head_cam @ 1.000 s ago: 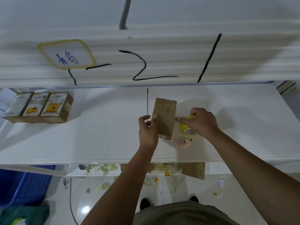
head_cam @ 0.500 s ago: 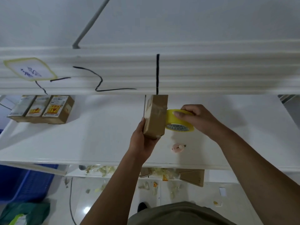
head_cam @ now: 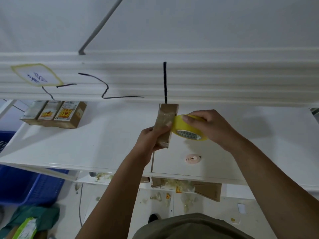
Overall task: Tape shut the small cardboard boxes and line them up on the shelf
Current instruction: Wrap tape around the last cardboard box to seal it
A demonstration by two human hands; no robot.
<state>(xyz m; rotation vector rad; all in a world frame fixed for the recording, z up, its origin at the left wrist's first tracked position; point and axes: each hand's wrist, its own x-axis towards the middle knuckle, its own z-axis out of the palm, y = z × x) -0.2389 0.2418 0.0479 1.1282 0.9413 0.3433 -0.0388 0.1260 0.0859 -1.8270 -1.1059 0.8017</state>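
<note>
left grip [head_cam: 148, 140]: mine, wrapped round the lower end of the box [head_cam: 167, 116], thumb across its face.
box: on end, held over the shelf [head_cam: 103, 144], mid-frame; glossy tape on the face towards me.
right grip [head_cam: 212, 128]: clamped on the tape roll [head_cam: 188, 131].
tape roll: yellow, touching the box's edge at 3 o'clock.
row of boxes [head_cam: 53, 114]: three, side by side on the shelf, at 10 o'clock, well apart.
cutter [head_cam: 193, 159]: pink, on the shelf, 5 o'clock of the box.
</note>
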